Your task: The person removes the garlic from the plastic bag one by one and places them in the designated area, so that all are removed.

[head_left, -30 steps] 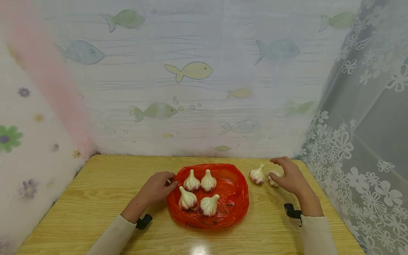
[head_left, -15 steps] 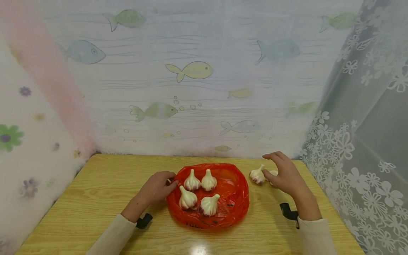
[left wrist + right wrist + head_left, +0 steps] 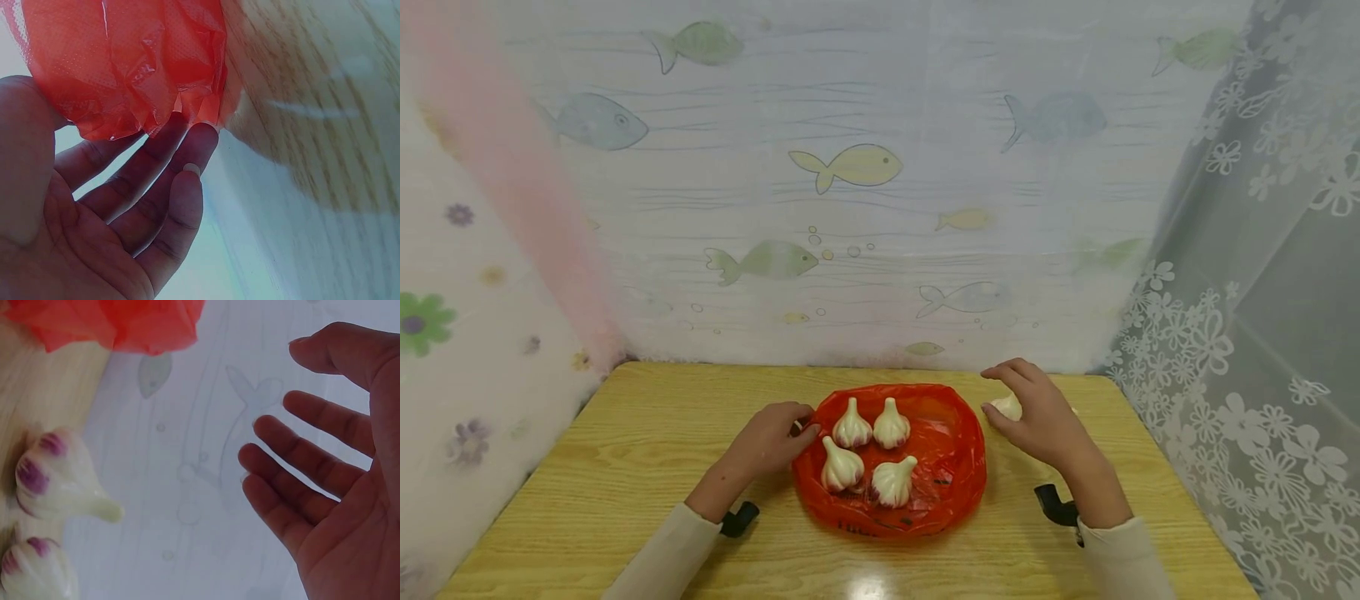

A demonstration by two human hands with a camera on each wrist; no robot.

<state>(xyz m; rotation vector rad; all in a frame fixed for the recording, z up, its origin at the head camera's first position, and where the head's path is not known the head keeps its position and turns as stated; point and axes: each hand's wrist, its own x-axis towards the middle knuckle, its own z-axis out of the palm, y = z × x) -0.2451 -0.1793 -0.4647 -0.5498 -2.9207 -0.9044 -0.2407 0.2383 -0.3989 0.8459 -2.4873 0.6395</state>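
Note:
A red plastic bag, its rim rolled into a bowl shape, sits on the table with several garlic bulbs in it. At its left side my left hand holds the rim between thumb and fingers; in the left wrist view the fingertips meet the red film. My right hand hovers right of the bag with fingers spread and nothing in the palm. Beyond its thumb a garlic bulb partly shows. The right wrist view has that bulb and another bulb, both apart from the fingers.
The wooden table ends at a curtain printed with fish. A lace-patterned curtain borders the right side. Black wrist mounts stick out below both forearms.
My right hand has moved left, from over the outer loose bulb to over the one nearer the bag. My left hand and the bag with its bulbs have stayed in place.

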